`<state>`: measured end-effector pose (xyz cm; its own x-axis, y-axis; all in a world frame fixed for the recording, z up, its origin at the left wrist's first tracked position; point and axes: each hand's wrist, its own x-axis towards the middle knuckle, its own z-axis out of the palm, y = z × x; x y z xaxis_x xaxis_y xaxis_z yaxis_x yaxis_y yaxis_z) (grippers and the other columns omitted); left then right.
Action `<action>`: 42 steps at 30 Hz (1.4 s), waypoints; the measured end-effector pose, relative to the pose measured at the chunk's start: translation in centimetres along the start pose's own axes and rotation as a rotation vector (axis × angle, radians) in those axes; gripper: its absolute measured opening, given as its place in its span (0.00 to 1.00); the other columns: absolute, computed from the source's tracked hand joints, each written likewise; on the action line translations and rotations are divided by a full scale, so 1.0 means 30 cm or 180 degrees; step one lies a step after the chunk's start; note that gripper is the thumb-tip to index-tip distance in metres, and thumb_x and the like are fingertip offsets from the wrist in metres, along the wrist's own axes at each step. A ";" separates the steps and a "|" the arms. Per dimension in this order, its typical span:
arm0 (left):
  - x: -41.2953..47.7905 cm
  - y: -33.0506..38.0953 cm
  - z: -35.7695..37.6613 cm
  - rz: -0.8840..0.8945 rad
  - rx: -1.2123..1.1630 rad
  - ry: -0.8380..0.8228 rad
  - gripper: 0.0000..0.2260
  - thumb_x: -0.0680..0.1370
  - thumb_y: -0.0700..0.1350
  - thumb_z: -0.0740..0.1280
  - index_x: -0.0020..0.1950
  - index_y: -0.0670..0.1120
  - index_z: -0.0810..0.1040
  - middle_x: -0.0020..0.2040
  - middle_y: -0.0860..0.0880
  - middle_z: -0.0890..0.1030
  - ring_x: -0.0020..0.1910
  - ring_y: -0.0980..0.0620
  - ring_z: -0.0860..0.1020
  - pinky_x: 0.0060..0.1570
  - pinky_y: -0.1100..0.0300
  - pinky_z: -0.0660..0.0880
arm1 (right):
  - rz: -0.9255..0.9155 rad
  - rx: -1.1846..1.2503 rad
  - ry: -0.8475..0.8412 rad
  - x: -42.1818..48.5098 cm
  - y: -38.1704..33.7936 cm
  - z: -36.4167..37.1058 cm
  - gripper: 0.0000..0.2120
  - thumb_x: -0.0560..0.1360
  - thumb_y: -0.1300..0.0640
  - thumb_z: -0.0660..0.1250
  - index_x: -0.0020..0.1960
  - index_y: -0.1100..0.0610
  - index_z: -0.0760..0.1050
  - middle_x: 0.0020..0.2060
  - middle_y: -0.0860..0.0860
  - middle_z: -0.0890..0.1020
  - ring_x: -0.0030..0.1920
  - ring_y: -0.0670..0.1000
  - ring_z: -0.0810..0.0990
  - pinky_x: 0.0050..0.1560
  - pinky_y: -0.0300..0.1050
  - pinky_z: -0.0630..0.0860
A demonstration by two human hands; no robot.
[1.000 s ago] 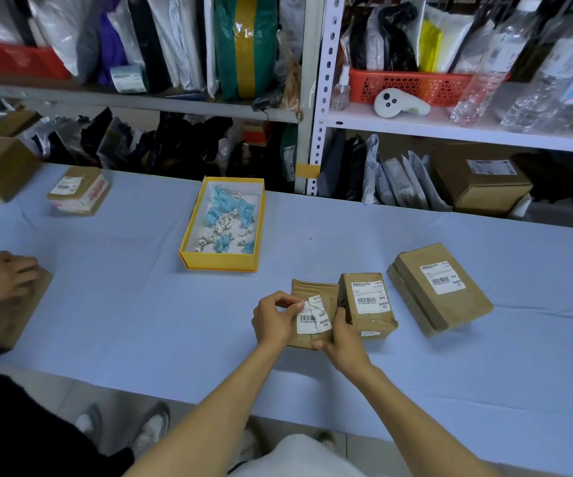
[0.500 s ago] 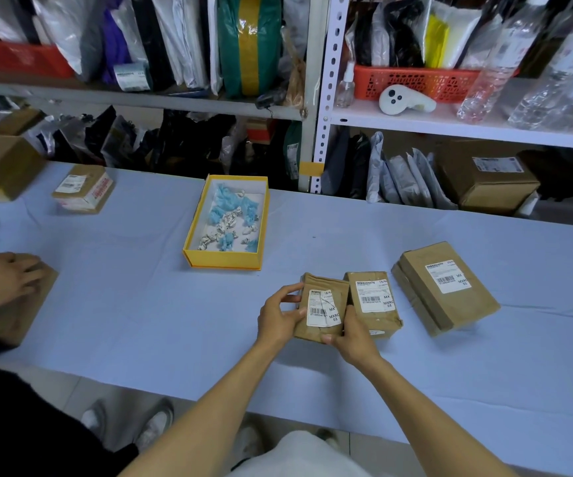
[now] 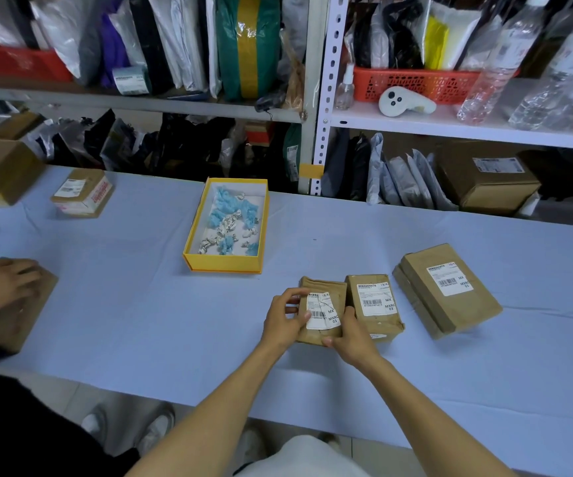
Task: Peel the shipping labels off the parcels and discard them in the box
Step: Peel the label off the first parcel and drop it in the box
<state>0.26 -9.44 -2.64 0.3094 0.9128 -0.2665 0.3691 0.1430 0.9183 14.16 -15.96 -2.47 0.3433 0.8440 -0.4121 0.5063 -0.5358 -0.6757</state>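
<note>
A small brown parcel [image 3: 326, 287] lies near the table's front edge with a creased white shipping label [image 3: 322, 309] on top. My left hand [image 3: 285, 320] holds the parcel's left side, thumb on the label's left edge. My right hand [image 3: 350, 333] grips its lower right corner. A second labelled parcel [image 3: 376, 306] lies right beside it, and a third, larger labelled parcel [image 3: 446, 287] farther right. The yellow box [image 3: 224, 266] with crumpled labels and blue scraps sits behind and to the left.
Another person's hand [image 3: 1, 287] rests on a brown parcel [image 3: 20, 318] at the left edge. Two more parcels [image 3: 82, 194] sit at the far left. Shelves packed with bags, bottles and a red basket [image 3: 412, 84] run behind the table.
The parcel in my hands has tilted flatter toward me, and my left thumb has moved onto the label's left edge. The other person's hand stays on its parcel.
</note>
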 end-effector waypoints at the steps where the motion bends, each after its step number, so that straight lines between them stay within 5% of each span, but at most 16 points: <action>1: 0.002 0.001 0.002 -0.0021 0.0013 0.0051 0.17 0.73 0.38 0.71 0.57 0.56 0.77 0.58 0.49 0.77 0.53 0.53 0.78 0.54 0.57 0.79 | 0.0002 0.0000 0.0004 -0.001 -0.001 0.001 0.24 0.70 0.64 0.72 0.61 0.63 0.64 0.59 0.56 0.76 0.59 0.54 0.76 0.50 0.41 0.70; 6: 0.007 0.011 0.004 0.0058 -0.0031 0.0413 0.13 0.71 0.38 0.73 0.51 0.54 0.79 0.53 0.50 0.77 0.51 0.53 0.79 0.48 0.66 0.76 | 0.0001 -0.0070 0.0027 -0.002 -0.009 0.015 0.24 0.69 0.62 0.73 0.60 0.62 0.65 0.58 0.56 0.77 0.58 0.56 0.77 0.56 0.48 0.75; 12: 0.008 0.001 0.008 0.0112 -0.0126 0.0500 0.15 0.69 0.36 0.75 0.41 0.57 0.80 0.49 0.53 0.79 0.50 0.54 0.81 0.54 0.57 0.78 | 0.0108 -0.0172 0.0064 -0.002 -0.024 0.016 0.24 0.69 0.62 0.73 0.59 0.63 0.65 0.57 0.57 0.77 0.57 0.57 0.77 0.52 0.45 0.73; 16: 0.009 -0.003 0.005 0.0147 -0.0199 0.0421 0.17 0.69 0.34 0.74 0.54 0.49 0.80 0.52 0.52 0.81 0.50 0.56 0.80 0.49 0.67 0.78 | 0.0154 -0.0132 0.0086 -0.003 -0.028 0.017 0.24 0.70 0.62 0.73 0.59 0.63 0.65 0.59 0.57 0.77 0.59 0.57 0.77 0.54 0.46 0.74; 21: -0.007 -0.023 0.021 0.0390 0.0196 0.0293 0.18 0.74 0.35 0.70 0.63 0.45 0.79 0.57 0.49 0.75 0.56 0.53 0.78 0.57 0.57 0.79 | 0.0156 -0.0167 0.0105 -0.010 -0.037 0.017 0.22 0.71 0.62 0.72 0.59 0.63 0.65 0.59 0.57 0.77 0.58 0.56 0.77 0.50 0.43 0.72; 31: 0.012 0.029 0.011 0.0151 0.0371 0.0588 0.09 0.70 0.39 0.75 0.40 0.54 0.80 0.48 0.51 0.78 0.46 0.56 0.81 0.51 0.60 0.76 | 0.0093 -0.0191 0.0012 -0.033 -0.045 0.007 0.23 0.71 0.64 0.71 0.60 0.63 0.62 0.58 0.57 0.76 0.53 0.52 0.74 0.47 0.40 0.68; 35: 0.019 0.048 0.023 0.0047 0.0356 0.0616 0.03 0.70 0.43 0.75 0.40 0.49 0.83 0.48 0.51 0.78 0.45 0.56 0.80 0.51 0.62 0.73 | 0.0096 -0.0192 0.0021 -0.035 -0.044 0.008 0.22 0.72 0.65 0.70 0.60 0.64 0.62 0.58 0.58 0.76 0.55 0.54 0.76 0.46 0.39 0.67; 42: 0.009 0.046 0.013 0.0132 0.0156 0.0403 0.10 0.73 0.42 0.72 0.41 0.59 0.79 0.50 0.55 0.79 0.47 0.60 0.80 0.58 0.56 0.75 | 0.0180 -0.0079 -0.0005 -0.017 -0.032 0.004 0.23 0.72 0.64 0.71 0.61 0.65 0.63 0.60 0.58 0.76 0.59 0.56 0.76 0.53 0.43 0.72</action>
<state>1.20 -9.13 -1.56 0.2133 0.9590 -0.1867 0.4017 0.0881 0.9115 13.40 -15.87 -1.68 0.3707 0.8125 -0.4500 0.5056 -0.5830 -0.6360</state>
